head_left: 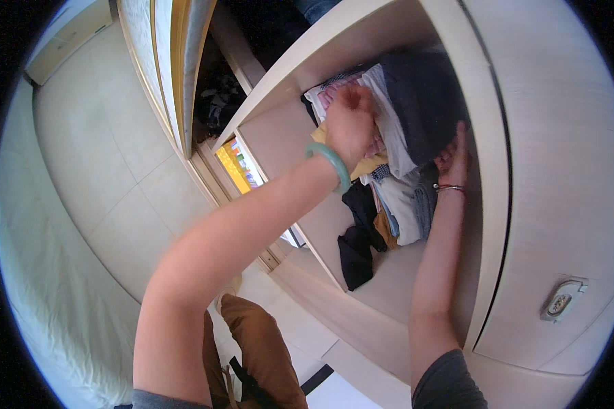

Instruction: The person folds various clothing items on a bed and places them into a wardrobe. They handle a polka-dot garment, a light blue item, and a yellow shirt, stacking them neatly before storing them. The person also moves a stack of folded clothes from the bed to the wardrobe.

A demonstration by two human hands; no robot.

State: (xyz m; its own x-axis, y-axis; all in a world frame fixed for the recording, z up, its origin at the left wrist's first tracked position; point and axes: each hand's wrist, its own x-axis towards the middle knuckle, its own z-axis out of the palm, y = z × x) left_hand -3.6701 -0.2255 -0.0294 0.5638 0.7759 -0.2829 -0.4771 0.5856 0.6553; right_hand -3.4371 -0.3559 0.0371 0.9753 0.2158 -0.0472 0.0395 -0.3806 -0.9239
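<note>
Folded clothes lie stacked inside a pale wooden shelf compartment point(280, 140). At the back right of the stack is a dark garment point(423, 102), with a light grey-white folded garment point(389, 123) along its left side. My left hand point(351, 119), with a green bangle at the wrist, reaches over the stack among pink and yellow cloth. Its fingers are curled and smeared by motion, so their grip is unclear. Against the right edge of the dark garment rests my right hand point(455, 155), fingers stretched out. Nearer lie a white folded garment point(404, 204) and black cloth point(357, 258).
The compartment's right wall point(496, 204) stands close beside my right forearm. A cabinet door with a metal lock point(565, 300) is further right. At left are a sliding door point(174, 68), a tiled floor point(109, 157) and a pale-covered bed point(48, 286). A yellow box point(232, 168) sits below.
</note>
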